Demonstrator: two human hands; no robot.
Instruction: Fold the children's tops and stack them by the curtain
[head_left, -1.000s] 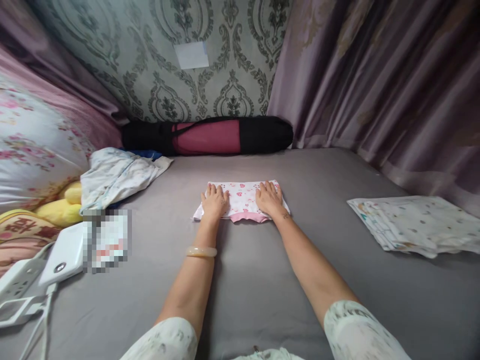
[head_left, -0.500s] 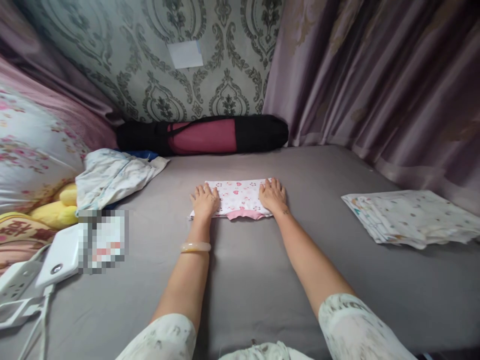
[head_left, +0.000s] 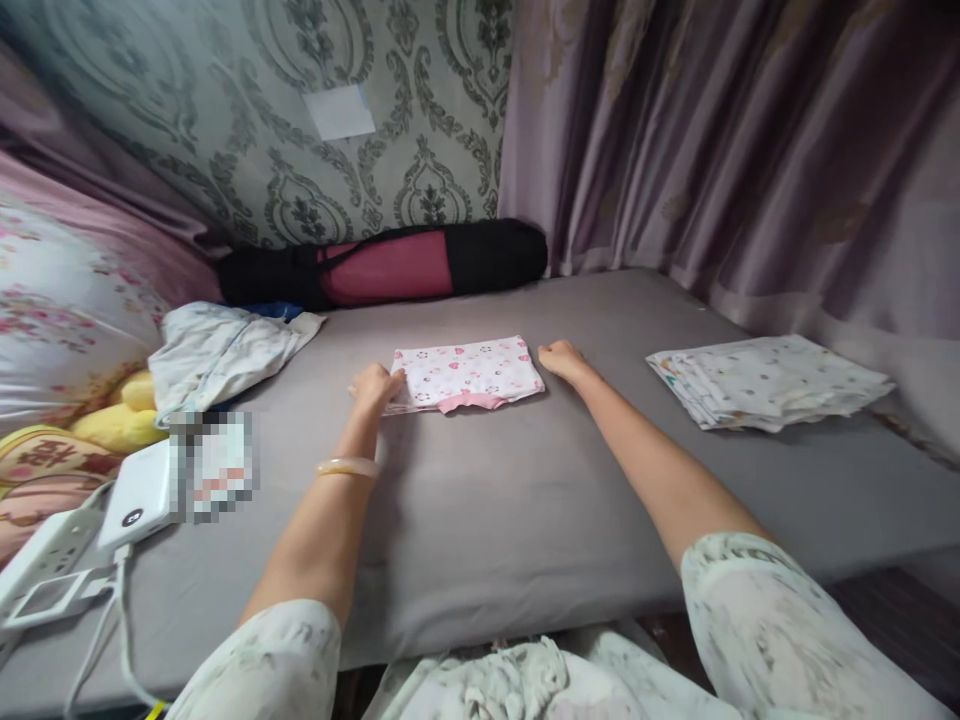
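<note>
A folded white shirt (head_left: 465, 368) with small pink and dark prints lies flat in the middle of the bed. Its pink neckband edge faces me. My left hand (head_left: 375, 388), a pale bangle on its wrist, is closed at the shirt's left end, with the thumb over the cloth edge; its other fingertips are partly hidden. Just off the shirt's right end is my right hand (head_left: 564, 360), fingers curled in and a small gap between it and the cloth. I see nothing in it.
A stack of folded patterned cloths (head_left: 772, 385) lies to the right on the grey bed sheet (head_left: 480, 500). A black and maroon long bag (head_left: 390, 265) rests against the wall. At left are a crumpled cloth (head_left: 225, 350), a white power bank (head_left: 139, 495) and a power strip (head_left: 56, 555) with cables.
Both hands were spread flat on the shirt's two ends. Now the fingers have curled, and my right hand has come off the cloth to its right. The view has shifted right.
</note>
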